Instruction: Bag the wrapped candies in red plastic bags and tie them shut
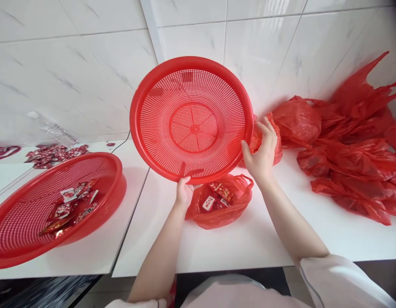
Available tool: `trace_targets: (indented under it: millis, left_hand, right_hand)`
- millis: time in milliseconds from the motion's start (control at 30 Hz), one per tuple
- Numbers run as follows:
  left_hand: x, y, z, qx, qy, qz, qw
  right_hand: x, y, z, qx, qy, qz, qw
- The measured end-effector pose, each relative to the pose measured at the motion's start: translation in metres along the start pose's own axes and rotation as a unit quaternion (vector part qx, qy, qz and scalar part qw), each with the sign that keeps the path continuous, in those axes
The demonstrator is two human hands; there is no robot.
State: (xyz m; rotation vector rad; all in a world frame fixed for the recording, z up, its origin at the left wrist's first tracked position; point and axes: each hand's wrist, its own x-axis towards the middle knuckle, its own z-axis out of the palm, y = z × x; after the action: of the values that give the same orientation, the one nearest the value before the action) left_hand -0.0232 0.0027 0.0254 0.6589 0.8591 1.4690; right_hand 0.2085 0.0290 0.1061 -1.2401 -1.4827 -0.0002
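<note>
An empty red plastic colander (193, 128) is tilted up above the table with its inside facing me. My left hand (184, 194) grips its lower rim, thumb in front and the other fingers hidden behind. At the right side of the rim is my right hand (264, 152), with its fingers spread and its thumb against or just beside the edge. Below the colander, an open red plastic bag (219, 218) stands on the table. Small red packets (222, 199) with printed labels lie inside it.
A second red colander (119, 184) on the left holds several wrapped packets (71, 201). Behind it are a clear plastic bottle (55, 130) and a pile of red packets (48, 156). Filled red bags (355, 158) crowd the right side. A tiled wall (265, 51) backs the white tables (249, 248).
</note>
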Motion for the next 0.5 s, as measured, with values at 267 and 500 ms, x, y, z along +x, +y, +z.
trace_targets:
  millis: [267,500]
  left_hand:
    - [0.000,0.008,-0.005,0.012,-0.060,-0.021,0.998]
    - [0.021,0.041,-0.039,0.024,0.234,0.211,0.949]
  right_hand:
    - [0.011,0.003,-0.012,0.343,-0.317,0.244,0.850]
    - [0.016,0.000,-0.022,0.467,-0.193,0.339,0.793]
